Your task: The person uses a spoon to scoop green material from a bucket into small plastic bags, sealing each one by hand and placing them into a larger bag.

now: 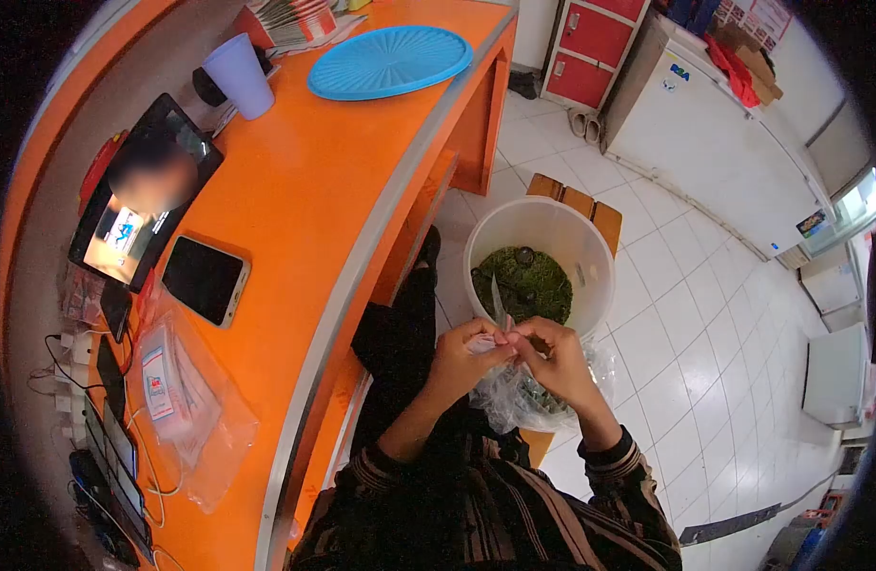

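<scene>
In front of my body, both hands meet with their fingertips pinched together. My left hand [464, 360] is closed on a small clear plastic bag [498, 303], whose pointed end sticks up; a whitish fold shows in the palm. The fingers of my right hand [556, 360] are closed on the same bag, touching the left fingertips. Just beyond the hands stands a white bucket [598, 255] holding chopped green herbs [514, 262], with a dark object [521, 297] lying in them. Below the right hand is a large crumpled clear plastic bag [504, 407] with greenish contents.
The bucket stands on a wooden bench [579, 202]. An orange counter [305, 181] runs along the left, carrying a blue lid [392, 63], a purple cup [240, 78], a phone [205, 279], a lit screen [133, 224] and bagged packets [176, 381]. A white chest freezer [704, 124] stands at back right.
</scene>
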A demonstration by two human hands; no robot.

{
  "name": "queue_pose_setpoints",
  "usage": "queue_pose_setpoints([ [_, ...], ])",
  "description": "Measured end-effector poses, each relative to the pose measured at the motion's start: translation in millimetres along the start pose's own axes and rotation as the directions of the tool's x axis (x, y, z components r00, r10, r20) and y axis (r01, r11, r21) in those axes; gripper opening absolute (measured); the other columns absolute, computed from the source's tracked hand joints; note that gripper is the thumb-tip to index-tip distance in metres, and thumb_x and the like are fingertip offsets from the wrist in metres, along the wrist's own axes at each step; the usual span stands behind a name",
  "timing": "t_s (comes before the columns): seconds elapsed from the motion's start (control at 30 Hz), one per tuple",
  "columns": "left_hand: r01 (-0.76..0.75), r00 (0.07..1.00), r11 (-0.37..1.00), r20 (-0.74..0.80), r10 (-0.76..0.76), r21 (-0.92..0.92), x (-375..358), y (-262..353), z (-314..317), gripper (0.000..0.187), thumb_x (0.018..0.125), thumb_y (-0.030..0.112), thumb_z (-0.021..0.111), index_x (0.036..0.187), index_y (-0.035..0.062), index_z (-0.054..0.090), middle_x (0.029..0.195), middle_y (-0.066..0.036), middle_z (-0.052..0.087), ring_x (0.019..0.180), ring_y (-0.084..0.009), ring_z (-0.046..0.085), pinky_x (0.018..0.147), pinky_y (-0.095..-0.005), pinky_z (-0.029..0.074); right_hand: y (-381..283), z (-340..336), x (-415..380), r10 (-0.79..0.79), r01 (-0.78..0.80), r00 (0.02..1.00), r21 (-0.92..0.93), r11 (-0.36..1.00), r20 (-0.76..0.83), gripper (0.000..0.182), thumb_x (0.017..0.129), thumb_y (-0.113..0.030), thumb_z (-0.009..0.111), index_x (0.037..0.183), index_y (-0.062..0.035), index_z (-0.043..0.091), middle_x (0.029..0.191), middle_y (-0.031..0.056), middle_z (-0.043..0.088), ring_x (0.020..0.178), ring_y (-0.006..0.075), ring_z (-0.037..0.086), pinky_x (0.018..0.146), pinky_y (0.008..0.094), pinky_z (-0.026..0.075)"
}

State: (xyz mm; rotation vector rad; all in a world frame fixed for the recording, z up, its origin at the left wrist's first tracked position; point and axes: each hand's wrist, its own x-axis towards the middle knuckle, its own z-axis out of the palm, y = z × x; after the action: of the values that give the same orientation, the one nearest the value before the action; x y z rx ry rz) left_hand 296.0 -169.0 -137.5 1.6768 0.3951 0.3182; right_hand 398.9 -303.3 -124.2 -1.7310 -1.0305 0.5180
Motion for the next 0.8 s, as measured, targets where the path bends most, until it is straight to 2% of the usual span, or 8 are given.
queue_pose_setpoints([
  [0.27, 0.176, 0.975, 0.898, 0.195, -0.103, -0.403, 1.3, -23.1, 7.3, 0.009, 0.083, 0.008, 0.065, 0.083, 0.0011, 0.059, 0.077, -0.004, 0.062, 0.073, -0.0087, 0.058, 0.064, -0.0262, 0.047, 0.7, -17.1, -0.9, 0.264, -0.375, 0.904, 0.329, 0.867, 0.335, 0.011, 0.085, -0.007, 0.052, 0.077, -0.0002, 0.050, 0.069, 0.0054, 0.058, 0.065, 0.0116, 0.061, 0.057, 0.0267, 0.049],
  [0.33, -0.254, 0.953, 0.946, 0.216, 0.210, 0.199, 2.3, -27.6, 7.7, 0.009, 0.081, 0.006, 0.063, 0.079, 0.0011, 0.056, 0.075, -0.010, 0.058, 0.070, -0.0171, 0.060, 0.060, -0.0312, 0.046, 5.9, -10.7, -4.8, 0.154, -0.171, 0.969, 0.077, 0.982, 0.194, 0.011, 0.083, -0.008, 0.053, 0.077, -0.0007, 0.048, 0.066, 0.0074, 0.055, 0.062, 0.0159, 0.060, 0.056, 0.0301, 0.048],
  [0.37, -0.251, 0.955, 0.947, 0.213, 0.208, 0.200, 2.0, -28.6, 6.3, 0.009, 0.081, 0.006, 0.063, 0.079, 0.0011, 0.056, 0.075, -0.010, 0.058, 0.070, -0.0171, 0.060, 0.060, -0.0312, 0.046, 7.2, -6.0, -6.3, -0.004, 0.023, 0.996, -0.204, 0.979, 0.092, 0.012, 0.080, -0.010, 0.055, 0.077, -0.0013, 0.047, 0.063, 0.0094, 0.052, 0.058, 0.0202, 0.060, 0.054, 0.0336, 0.046],
  [0.47, -0.417, 0.900, 0.782, 0.093, 0.425, 0.462, 6.2, -14.8, 1.4, 0.013, 0.073, 0.004, 0.064, 0.076, 0.0011, 0.051, 0.074, -0.013, 0.052, 0.065, -0.0287, 0.057, 0.059, -0.0369, 0.046, -10.5, -1.2, -6.0, -0.014, -0.079, 0.985, -0.522, 0.849, -0.172, 0.019, 0.077, -0.016, 0.060, 0.084, -0.0024, 0.049, 0.071, 0.0150, 0.052, 0.063, 0.0370, 0.054, 0.059, 0.0384, 0.046],
  [0.57, -0.465, 0.856, 0.771, 0.000, 0.517, 0.436, 12.6, -2.2, 5.5, 0.017, 0.068, 0.004, 0.065, 0.074, 0.0021, 0.048, 0.072, -0.012, 0.050, 0.065, -0.0335, 0.054, 0.060, -0.0401, 0.046, -17.0, 0.4, 1.7, -0.242, 0.064, 0.945, -0.603, 0.796, -0.220, 0.023, 0.075, -0.005, 0.063, 0.079, -0.0034, 0.041, 0.074, 0.0122, 0.044, 0.062, 0.0322, 0.047, 0.055, 0.0344, 0.042],
  [0.63, -0.700, 0.703, 0.633, 0.168, 0.691, 0.329, 14.5, -0.5, 13.4, 0.019, 0.067, 0.005, 0.066, 0.074, 0.0016, 0.049, 0.071, -0.011, 0.049, 0.065, -0.0306, 0.054, 0.058, -0.0395, 0.046, -7.2, -1.8, 5.7, -0.226, 0.044, 0.938, -0.556, 0.830, -0.263, 0.026, 0.074, -0.001, 0.064, 0.080, -0.0043, 0.039, 0.077, 0.0109, 0.043, 0.063, 0.0274, 0.048, 0.055, 0.0311, 0.042],
  [0.7, -0.661, 0.744, 0.640, 0.235, 0.625, 0.392, 9.3, -8.5, 12.0, 0.020, 0.068, 0.006, 0.067, 0.075, 0.0019, 0.049, 0.074, -0.011, 0.049, 0.068, -0.0296, 0.055, 0.058, -0.0395, 0.047, -1.5, -5.8, 9.6, -0.214, 0.033, 0.929, -0.508, 0.861, -0.302, 0.031, 0.074, 0.004, 0.066, 0.082, -0.0053, 0.037, 0.080, 0.0096, 0.042, 0.065, 0.0226, 0.048, 0.056, 0.0279, 0.042],
  [0.8, -0.593, 0.804, 0.694, 0.259, 0.535, 0.409, 9.1, -7.8, 4.6, 0.026, 0.067, 0.011, 0.071, 0.082, 0.0030, 0.051, 0.082, -0.011, 0.049, 0.074, -0.0283, 0.057, 0.061, -0.0388, 0.049, 2.0, -10.8, 12.6, 0.126, -0.145, 0.927, -0.027, 0.989, -0.354, 0.037, 0.073, 0.012, 0.063, 0.086, -0.0067, 0.034, 0.081, 0.0058, 0.042, 0.068, 0.0121, 0.048, 0.059, 0.0216, 0.042],
])
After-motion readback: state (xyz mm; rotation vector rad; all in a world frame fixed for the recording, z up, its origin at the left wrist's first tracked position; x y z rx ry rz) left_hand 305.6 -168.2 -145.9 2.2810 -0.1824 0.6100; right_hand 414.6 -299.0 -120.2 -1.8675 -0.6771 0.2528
